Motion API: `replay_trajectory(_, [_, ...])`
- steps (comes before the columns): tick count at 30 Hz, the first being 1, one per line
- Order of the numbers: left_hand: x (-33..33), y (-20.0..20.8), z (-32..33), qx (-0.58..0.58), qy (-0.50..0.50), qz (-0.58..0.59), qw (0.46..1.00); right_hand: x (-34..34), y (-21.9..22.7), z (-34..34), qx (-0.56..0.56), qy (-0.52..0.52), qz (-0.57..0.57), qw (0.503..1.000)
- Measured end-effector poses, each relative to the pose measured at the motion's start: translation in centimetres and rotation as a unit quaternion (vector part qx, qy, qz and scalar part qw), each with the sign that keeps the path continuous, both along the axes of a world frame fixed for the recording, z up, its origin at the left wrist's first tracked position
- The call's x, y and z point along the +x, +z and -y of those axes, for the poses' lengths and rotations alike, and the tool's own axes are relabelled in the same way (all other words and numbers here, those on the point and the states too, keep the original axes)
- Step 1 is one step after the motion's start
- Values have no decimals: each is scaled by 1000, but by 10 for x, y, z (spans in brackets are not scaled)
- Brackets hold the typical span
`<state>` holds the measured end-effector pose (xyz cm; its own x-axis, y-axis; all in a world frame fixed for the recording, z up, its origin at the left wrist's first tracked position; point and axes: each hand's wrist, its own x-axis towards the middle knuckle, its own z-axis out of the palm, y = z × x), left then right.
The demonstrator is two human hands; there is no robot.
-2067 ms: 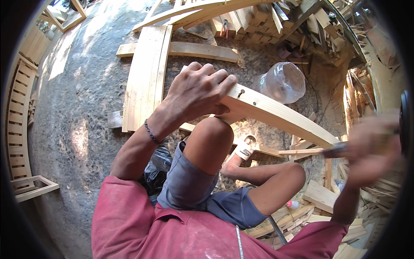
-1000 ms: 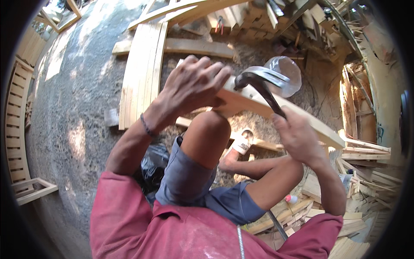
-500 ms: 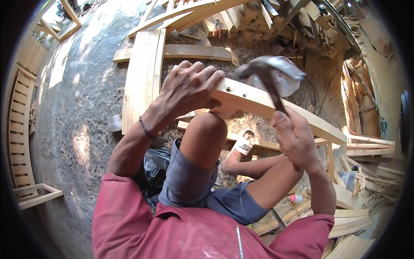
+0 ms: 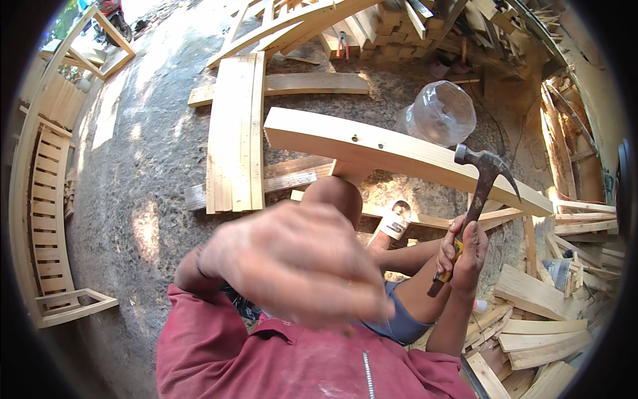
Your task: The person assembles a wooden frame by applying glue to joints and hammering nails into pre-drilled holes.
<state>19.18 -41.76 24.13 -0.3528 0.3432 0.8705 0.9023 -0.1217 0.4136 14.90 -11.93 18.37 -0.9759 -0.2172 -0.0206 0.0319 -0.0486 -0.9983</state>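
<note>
My right hand (image 4: 465,249) is wrapped round the handle of a claw hammer (image 4: 486,174). The hammer tilts head-up, its metal head overlapping the right part of a pale wooden beam (image 4: 412,156) in the picture. Two small dark round spots show on the beam's top face, and a wooden piece joins its underside by my knee. My left hand (image 4: 299,256) is off the beam, over my lap and near my chest. Motion smears its fingers, so whether it holds anything cannot be made out.
Beyond the beam sits a clear plastic container (image 4: 445,113). Long planks (image 4: 232,133) lie across supports on the left. Red-handled pliers (image 4: 343,45) are near stacked lumber at the back. Offcuts (image 4: 545,339) pile up at the right; a slatted wooden frame (image 4: 48,213) stands far left.
My left hand has let go of the beam's left end and come back toward my chest. The hammer, blurred over the beam before, is now steadier, farther right and lower.
</note>
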Motion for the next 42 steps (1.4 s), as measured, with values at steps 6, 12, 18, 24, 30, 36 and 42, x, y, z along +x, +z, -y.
replay_trajectory(6, [13, 1, -15, 14, -113, 43, 993, 3, -14, 1, -19, -32, 64, 997])
replay_trajectory(12, [14, 10, -16, 51, -186, 86, 978, 2, -18, -3, 18, -1, 38, 999])
replay_trajectory(18, [-29, 5, 28, -214, 262, 7, 941, 3, -15, -9, 28, 12, 30, 999])
replay_trajectory(24, [-90, -21, 77, -360, 351, 10, 865, 2, -2, -11, 72, 44, 6, 996])
replay_trajectory(30, [-91, -25, 84, -310, 266, 120, 905, 0, 9, -9, 124, 76, -16, 989])
replay_trajectory(36, [-87, -27, 83, -308, 275, 124, 903, -9, 22, 6, 157, 113, -18, 981])
replay_trajectory(42, [-83, -26, 82, -327, 292, 82, 895, -19, 41, 24, 189, 156, -35, 969])
